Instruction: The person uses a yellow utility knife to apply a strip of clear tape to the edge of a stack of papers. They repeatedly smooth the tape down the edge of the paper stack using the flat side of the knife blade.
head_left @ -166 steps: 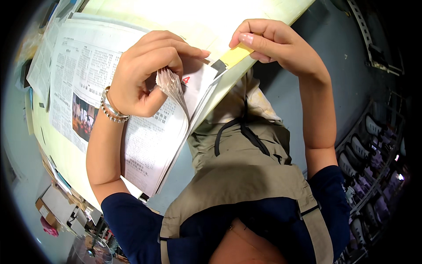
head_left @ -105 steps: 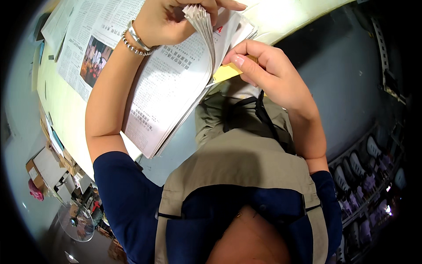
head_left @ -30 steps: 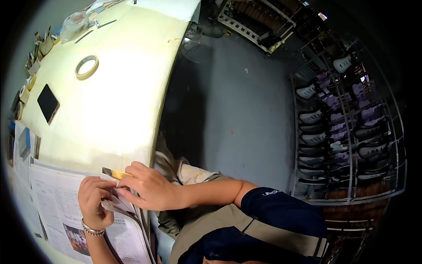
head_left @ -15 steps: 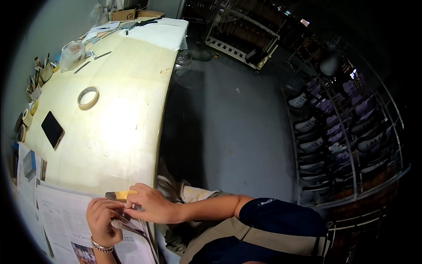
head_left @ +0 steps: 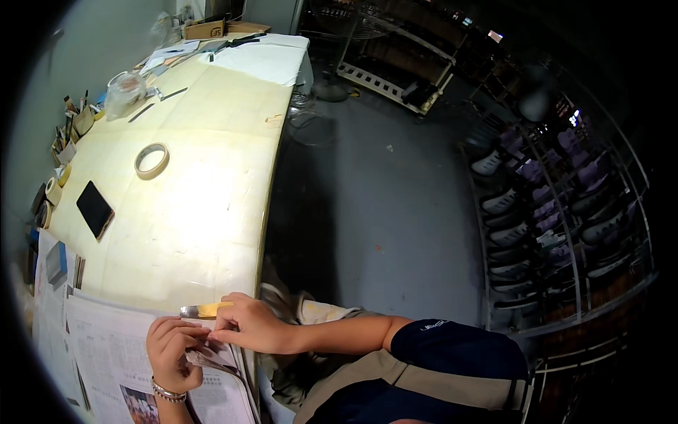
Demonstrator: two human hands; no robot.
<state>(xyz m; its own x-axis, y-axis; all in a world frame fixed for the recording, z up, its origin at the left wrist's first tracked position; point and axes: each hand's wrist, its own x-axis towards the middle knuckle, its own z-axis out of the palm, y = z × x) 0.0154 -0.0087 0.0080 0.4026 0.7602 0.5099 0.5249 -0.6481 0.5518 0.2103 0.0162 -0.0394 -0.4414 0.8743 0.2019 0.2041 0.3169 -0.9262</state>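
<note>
At the near edge of the table, my right hand (head_left: 253, 325) is closed around a flat metal blade with a yellow grip (head_left: 210, 309). The blade points left, above the fingers of my left hand (head_left: 173, 352), which wears bracelets at the wrist. Those left fingers are curled around a thin, pale, layered piece (head_left: 210, 358) whose kind I cannot make out. Thumb and fingertips of the right hand meet at the upper end of this piece, close to the left fingertips. Beneath both hands lie spread newspaper sheets (head_left: 106, 346).
On the pale table (head_left: 205, 240) lie a tape roll (head_left: 138, 168), a black phone (head_left: 90, 219) and a grey-blue block (head_left: 56, 263). A plastic bag (head_left: 126, 95) and brush holders (head_left: 82, 121) line the wall. Shoe racks (head_left: 526, 226) stand at right, a trolley (head_left: 378, 83) farther back.
The whole view has shifted slightly, so the table and things sit a little farther right. The blade has tilted and catches more light. Both hands keep their grips close together.
</note>
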